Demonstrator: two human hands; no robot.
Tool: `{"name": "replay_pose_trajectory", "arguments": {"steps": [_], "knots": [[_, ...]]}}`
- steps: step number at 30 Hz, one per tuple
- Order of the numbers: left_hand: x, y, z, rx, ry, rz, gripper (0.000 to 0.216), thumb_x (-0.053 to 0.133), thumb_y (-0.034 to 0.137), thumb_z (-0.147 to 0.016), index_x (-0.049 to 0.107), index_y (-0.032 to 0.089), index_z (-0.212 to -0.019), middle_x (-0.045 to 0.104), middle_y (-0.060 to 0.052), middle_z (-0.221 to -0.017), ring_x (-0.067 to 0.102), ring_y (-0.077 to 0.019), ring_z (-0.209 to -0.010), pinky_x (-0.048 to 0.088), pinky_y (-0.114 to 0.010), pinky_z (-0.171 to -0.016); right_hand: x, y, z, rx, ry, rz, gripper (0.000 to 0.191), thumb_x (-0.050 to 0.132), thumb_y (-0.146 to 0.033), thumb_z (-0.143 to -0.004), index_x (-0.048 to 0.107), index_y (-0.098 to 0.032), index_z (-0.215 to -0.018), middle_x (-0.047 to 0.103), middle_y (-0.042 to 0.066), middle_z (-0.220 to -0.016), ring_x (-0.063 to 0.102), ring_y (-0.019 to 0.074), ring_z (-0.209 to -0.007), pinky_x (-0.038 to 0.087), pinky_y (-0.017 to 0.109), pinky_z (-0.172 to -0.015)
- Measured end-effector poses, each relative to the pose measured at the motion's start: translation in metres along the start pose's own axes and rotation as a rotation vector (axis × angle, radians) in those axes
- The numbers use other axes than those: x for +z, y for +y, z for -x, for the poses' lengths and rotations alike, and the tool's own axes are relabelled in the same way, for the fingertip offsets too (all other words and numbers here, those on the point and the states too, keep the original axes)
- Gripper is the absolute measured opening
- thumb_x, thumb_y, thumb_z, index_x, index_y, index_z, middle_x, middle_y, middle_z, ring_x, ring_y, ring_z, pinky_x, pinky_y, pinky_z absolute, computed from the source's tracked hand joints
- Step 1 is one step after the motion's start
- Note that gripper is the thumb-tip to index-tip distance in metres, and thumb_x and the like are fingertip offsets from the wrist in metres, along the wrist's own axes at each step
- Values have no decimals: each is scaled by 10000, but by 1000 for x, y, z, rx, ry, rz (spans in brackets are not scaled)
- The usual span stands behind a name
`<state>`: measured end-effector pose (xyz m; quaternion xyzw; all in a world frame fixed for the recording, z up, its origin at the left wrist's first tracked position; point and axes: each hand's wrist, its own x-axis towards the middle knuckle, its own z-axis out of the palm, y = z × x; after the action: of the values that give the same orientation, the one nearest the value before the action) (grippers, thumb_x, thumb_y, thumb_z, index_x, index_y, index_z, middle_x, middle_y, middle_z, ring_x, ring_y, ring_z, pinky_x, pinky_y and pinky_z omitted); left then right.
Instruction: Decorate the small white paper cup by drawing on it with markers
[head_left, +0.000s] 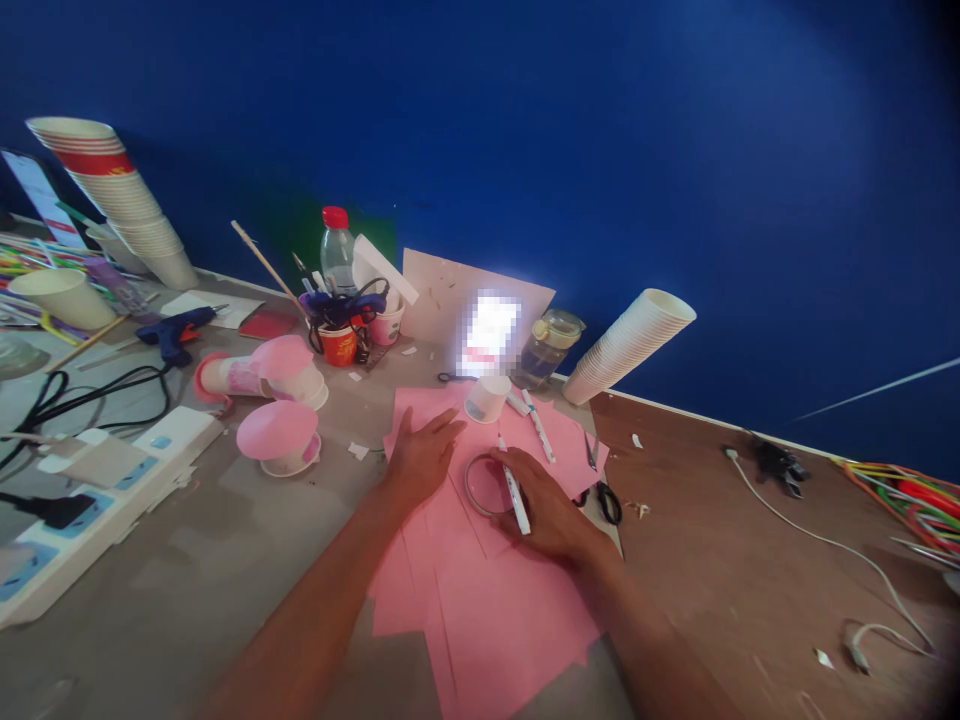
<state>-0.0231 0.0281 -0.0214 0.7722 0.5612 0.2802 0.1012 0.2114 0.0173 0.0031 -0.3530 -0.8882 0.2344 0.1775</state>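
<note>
Several sheets of pink paper point(495, 620) lie overlapping on the table. My left hand point(424, 455) rests on them with its fingers stretched out, holding nothing. My right hand point(551, 510) grips a white marker point(516, 500). Beside its fingers, a thin round ring point(468, 488) lies on the pink paper, and pink shows through its middle; whether the fingers also touch it I cannot tell. Beyond the hands, a small white paper cup point(486, 400) stands on the paper. Another white marker point(540, 428) lies to its right. Black-handled scissors point(609, 503) sit at the sheets' right edge.
A lit phone point(489, 330) leans behind the cup, near a glass jar point(551, 345). A tall stack of cups point(630, 345) tilts at right. At left are pink-topped cup pieces point(277, 435), a blue glue gun point(176, 332) and a power strip point(112, 510). A white cable point(825, 540) crosses the brown surface.
</note>
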Motion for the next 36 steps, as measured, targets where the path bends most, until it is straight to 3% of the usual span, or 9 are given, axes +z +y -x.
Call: {"name": "replay_pose_trajectory", "arguments": {"steps": [5,9,22,30,36], "knots": [[-1,2,3,70,-39,-44,258,398,177,-938,633,252,-1014,705,-16,-1147,657,-160,-984,52,-554,-1176,-7,4,2,-15,-31,-51,770,696,-277,-754,345,-208,-1436,478,162,-1420,444,316,-1327,385,512,-1100],[1,-1,3,68,-56,-47,270,405,111,-901,638,239,-945,691,-19,-1021,638,-155,-946,122,-551,-1163,-6,5,3,-4,-26,-29,765,665,-229,-753,341,-217,-1446,465,148,-1444,423,312,-1348,379,518,-1106],[6,-7,3,42,-81,-23,329,436,39,-830,646,247,-975,632,-23,-981,599,-160,-919,170,-550,-1147,-1,-7,1,26,-14,29,755,643,-239,-770,329,-198,-1455,470,167,-1432,408,327,-1352,358,544,-1115],[-3,2,3,77,-148,69,197,458,206,-908,645,237,-959,659,-12,-968,612,-158,-917,79,-568,-1171,-9,5,4,-25,-45,2,812,601,-142,-697,317,-214,-1455,467,148,-1439,407,323,-1359,341,554,-1124],[-11,11,2,96,-263,105,153,601,330,-840,663,254,-957,645,-7,-967,616,-180,-943,59,-592,-1163,-18,12,7,14,-85,6,814,604,-139,-683,332,-197,-1448,467,151,-1442,414,313,-1358,351,547,-1126]]}}
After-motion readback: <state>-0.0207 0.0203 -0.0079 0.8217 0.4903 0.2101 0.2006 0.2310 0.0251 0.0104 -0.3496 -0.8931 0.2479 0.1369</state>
